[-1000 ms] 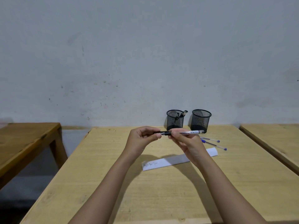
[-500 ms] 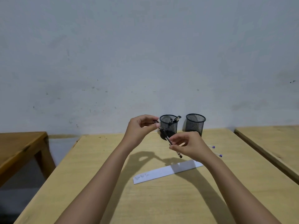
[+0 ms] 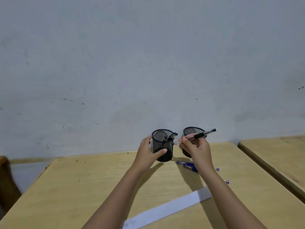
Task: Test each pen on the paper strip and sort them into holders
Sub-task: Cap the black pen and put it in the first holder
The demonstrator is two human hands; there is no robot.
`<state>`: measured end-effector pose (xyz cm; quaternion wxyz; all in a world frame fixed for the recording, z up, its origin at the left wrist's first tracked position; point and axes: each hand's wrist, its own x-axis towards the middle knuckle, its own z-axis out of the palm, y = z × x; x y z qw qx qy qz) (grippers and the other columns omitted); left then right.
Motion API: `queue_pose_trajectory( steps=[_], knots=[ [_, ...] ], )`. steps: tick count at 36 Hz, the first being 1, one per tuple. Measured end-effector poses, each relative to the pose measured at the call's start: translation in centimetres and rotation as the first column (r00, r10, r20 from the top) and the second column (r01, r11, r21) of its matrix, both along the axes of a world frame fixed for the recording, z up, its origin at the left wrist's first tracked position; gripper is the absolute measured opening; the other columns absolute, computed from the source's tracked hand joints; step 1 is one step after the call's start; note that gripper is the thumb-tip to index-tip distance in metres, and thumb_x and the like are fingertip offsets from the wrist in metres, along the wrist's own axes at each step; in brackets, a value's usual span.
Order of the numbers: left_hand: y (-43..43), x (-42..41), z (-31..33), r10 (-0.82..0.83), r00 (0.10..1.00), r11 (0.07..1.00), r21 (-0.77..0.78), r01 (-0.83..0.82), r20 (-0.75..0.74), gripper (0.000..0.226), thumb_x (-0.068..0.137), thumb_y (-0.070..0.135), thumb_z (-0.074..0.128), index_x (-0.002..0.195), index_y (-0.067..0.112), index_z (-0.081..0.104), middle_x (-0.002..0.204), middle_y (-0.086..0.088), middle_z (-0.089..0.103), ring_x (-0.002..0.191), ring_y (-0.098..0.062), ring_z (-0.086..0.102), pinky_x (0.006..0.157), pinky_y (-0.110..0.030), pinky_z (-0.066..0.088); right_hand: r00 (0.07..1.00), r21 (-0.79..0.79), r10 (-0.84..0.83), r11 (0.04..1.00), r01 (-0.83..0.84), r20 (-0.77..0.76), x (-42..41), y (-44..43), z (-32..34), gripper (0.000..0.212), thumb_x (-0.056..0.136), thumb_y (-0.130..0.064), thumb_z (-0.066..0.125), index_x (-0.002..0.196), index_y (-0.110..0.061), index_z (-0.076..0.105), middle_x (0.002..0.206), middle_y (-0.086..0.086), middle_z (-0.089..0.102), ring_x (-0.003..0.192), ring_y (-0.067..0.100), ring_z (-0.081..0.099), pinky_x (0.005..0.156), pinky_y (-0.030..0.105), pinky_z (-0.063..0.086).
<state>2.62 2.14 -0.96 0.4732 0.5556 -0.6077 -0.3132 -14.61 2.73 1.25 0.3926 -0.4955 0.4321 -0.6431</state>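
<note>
Two round pen holders stand near the far edge of a pale wooden table [image 3: 82, 187], below a scuffed grey wall [image 3: 148, 63], in the single head-camera view. The only writing is a few faint pen scribbles [image 3: 132, 222] at the near end of a long white paper strip [image 3: 166, 210], which lies slantwise across the near part of the table; the marks are too small to read. No brand or label can be made out on any pen. The left hand [image 3: 148, 151] grips the left black mesh holder [image 3: 162, 144], with its thumb across the front and its fingers round the back. Dark pens [image 3: 170, 137] lean inside it against the right side of the rim. The right hand [image 3: 196, 146] pinches a black and clear plastic pen [image 3: 204, 133] between fingertips and thumb, in the air just right of that holder. The pen is tilted, with its dark end up and to the right and its other end towards the left holder. The right black mesh holder [image 3: 193, 131] stands behind this hand, partly hidden by it. Blue pens [image 3: 188, 165] lie on the table under the right wrist, between the holders and the strip. Another pale table [image 3: 280, 151] stands to the right.
</note>
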Motion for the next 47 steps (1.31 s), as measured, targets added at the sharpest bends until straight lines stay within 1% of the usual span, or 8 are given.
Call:
queue_pose_trajectory(
  steps=[4,7,13,24,31,36,41,47],
  knots=[
    [-1.6,-0.8,-0.6,-0.005,1.000,0.999,-0.049,0.004,-0.017,0.072,0.076,0.023,0.076,0.136,0.023,0.036,0.125,0.013,0.036,0.116,0.001,0.035,0.092,-0.012,0.029,0.994,-0.046,-0.101,0.994,0.099,-0.046,0.9,-2.0,-0.2,0.005,0.084,-0.013,0.065,0.085,-0.009,0.063,0.082,0.002,0.069,0.074,0.000,0.064,0.070,0.010,0.047],
    [-2.5,-1.1,-0.9,-0.013,0.999,0.999,-0.038,0.011,-0.046,0.083,0.075,0.024,0.077,0.142,0.020,0.028,0.133,0.012,0.036,0.123,-0.002,0.036,0.095,-0.014,0.030,0.985,-0.068,-0.149,0.987,0.143,-0.091,1.3,-3.1,-0.2,0.006,0.082,-0.012,0.067,0.081,-0.016,0.062,0.082,-0.003,0.066,0.076,-0.001,0.061,0.064,0.002,0.043],
    [-3.7,-1.0,-1.7,-0.013,0.994,1.000,-0.005,0.013,-0.112,0.098,0.067,0.038,0.078,0.145,0.023,0.022,0.145,0.003,0.038,0.132,-0.014,0.040,0.110,-0.041,0.037,0.960,-0.071,-0.125,0.991,0.111,-0.250,2.1,-5.1,-0.5,0.006,0.081,-0.011,0.068,0.086,-0.013,0.066,0.083,-0.002,0.067,0.073,-0.001,0.062,0.063,0.002,0.043],
    [-4.4,-0.5,-2.1,-0.034,0.993,0.999,-0.038,0.030,-0.111,0.083,0.066,0.040,0.077,0.136,0.028,0.035,0.131,0.006,0.052,0.119,-0.012,0.054,0.101,-0.036,0.046,0.857,0.029,-0.027,0.998,0.049,-0.514,2.5,-6.2,-0.2,0.029,0.075,-0.018,0.073,0.104,-0.014,0.067,0.102,0.008,0.064,0.087,0.016,0.056,0.078,0.025,0.044],
    [-2.3,0.3,-0.9,-0.087,0.995,0.993,-0.079,0.091,0.047,0.031,0.086,0.024,0.065,0.113,0.030,0.050,0.111,0.019,0.059,0.101,0.013,0.052,0.074,-0.003,0.041,0.898,0.103,0.028,0.994,0.019,-0.440,1.0,-4.2,-0.1,0.039,0.074,-0.007,0.074,0.110,-0.008,0.061,0.097,0.004,0.060,0.092,0.013,0.055,0.084,0.022,0.045],
    [0.7,1.2,-1.5,-0.099,0.939,0.992,-0.046,0.121,0.330,0.040,0.093,0.028,0.054,0.123,0.040,0.032,0.101,0.036,0.032,0.095,0.014,0.036,0.076,0.005,0.026,0.885,0.120,0.005,0.991,0.057,-0.465,-1.9,-1.8,-1.1,0.028,0.075,-0.001,0.070,0.102,-0.007,0.063,0.093,0.007,0.063,0.088,0.016,0.058,0.075,0.015,0.046],
    [2.5,2.5,-3.3,-0.188,0.794,0.982,0.086,0.169,0.578,0.066,0.093,0.047,0.047,0.145,0.014,0.024,0.148,-0.003,0.034,0.138,-0.017,0.025,0.105,-0.023,0.024,0.760,0.168,0.023,0.979,0.114,-0.649,-4.7,0.1,-2.7,0.023,0.077,-0.001,0.067,0.100,-0.005,0.066,0.092,0.005,0.063,0.085,0.017,0.058,0.076,0.019,0.043],
    [3.5,2.6,-4.2,-0.212,0.678,0.977,0.163,0.135,0.704,0.073,0.092,0.057,0.040,0.142,0.006,0.028,0.154,-0.011,0.023,0.143,-0.021,0.017,0.114,-0.032,0.019,0.595,0.258,0.098,0.947,0.190,-0.798,-6.5,0.9,-4.3,0.021,0.076,0.001,0.063,0.094,-0.008,0.068,0.093,0.009,0.065,0.073,0.014,0.056,0.054,0.014,0.038]
  ],
)
